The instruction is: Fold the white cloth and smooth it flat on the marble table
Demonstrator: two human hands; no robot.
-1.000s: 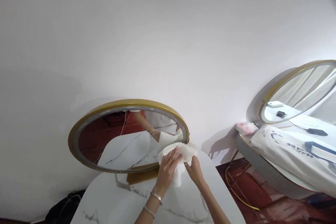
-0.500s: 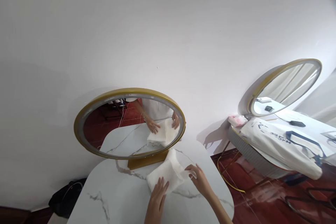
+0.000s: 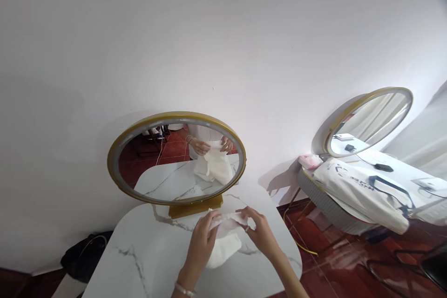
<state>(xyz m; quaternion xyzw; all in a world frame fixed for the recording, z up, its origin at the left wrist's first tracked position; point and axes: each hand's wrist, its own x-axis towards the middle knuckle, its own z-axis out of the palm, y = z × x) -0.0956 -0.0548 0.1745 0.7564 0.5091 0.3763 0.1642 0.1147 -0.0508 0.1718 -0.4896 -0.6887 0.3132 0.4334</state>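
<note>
A soft white cloth [image 3: 224, 247] hangs between my two hands above the marble-patterned table, its lower part resting near or on the tabletop. My left hand [image 3: 203, 235] pinches its upper left edge between thumb and fingers. The upper right edge is gripped by my right hand [image 3: 256, 232], which wears a ring. The cloth's top edge is stretched between the hands. Just beyond them stands an oval gold-framed mirror [image 3: 174, 163] on a gold base [image 3: 195, 207], and it reflects both hands and the raised cloth.
The white marble-patterned table [image 3: 115, 228] has rounded corners and meets the wall. To the right, another table holds a white tote bag [image 3: 359, 195], a pink-and-white pack [image 3: 310, 161] and a second oval mirror [image 3: 372, 121]. A black bag [image 3: 84, 256] lies at lower left.
My hands have moved from lying on and beside the flat cloth to gripping its upper edge. The cloth has been lifted and now hangs from both hands. The view has shifted slightly.
</note>
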